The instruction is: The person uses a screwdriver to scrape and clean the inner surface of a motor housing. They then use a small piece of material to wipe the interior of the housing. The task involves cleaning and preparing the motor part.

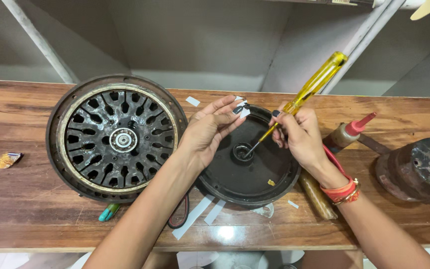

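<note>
Our right hand (299, 132) grips a yellow-handled screwdriver (302, 97), its tip in the black cover's (255, 172) hub at mid-worktop (36, 219); our left hand (210, 129) pinches paper scraps (241, 107). Careful prying seems needed next.

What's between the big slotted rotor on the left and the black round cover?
In the head view, the left hand and its forearm cross the gap between the slotted rotor and the black cover, above bare wooden bench.
</note>
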